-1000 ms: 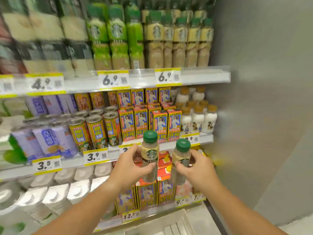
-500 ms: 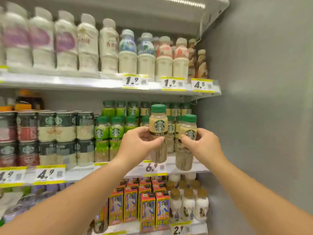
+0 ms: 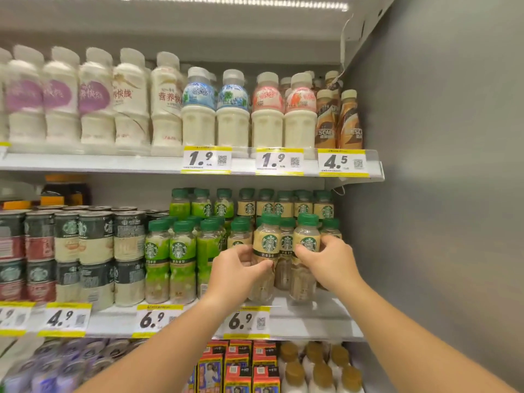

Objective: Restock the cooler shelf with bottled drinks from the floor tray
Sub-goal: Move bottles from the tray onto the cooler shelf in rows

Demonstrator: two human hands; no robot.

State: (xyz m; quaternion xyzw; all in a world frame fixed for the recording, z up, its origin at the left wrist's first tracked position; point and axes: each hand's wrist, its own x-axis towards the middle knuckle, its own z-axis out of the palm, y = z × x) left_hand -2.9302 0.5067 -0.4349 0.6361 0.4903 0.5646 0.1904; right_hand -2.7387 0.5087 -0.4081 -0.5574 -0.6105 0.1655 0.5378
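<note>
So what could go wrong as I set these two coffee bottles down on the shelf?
1. Both hands, left hand and right hand, each grip a beige-label bottle at the shelf's front lip; set too near the edge, one could tip off.
2. Pushing them back may knock the tightly packed green-capped bottles behind.
3. The left one sits close to the green-label bottles and may nudge them.

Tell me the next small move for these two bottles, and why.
Probably push both back and let go. The left hand and right hand each hold a tan-label bottle upright at the shelf's front edge, directly before the matching row.
</note>
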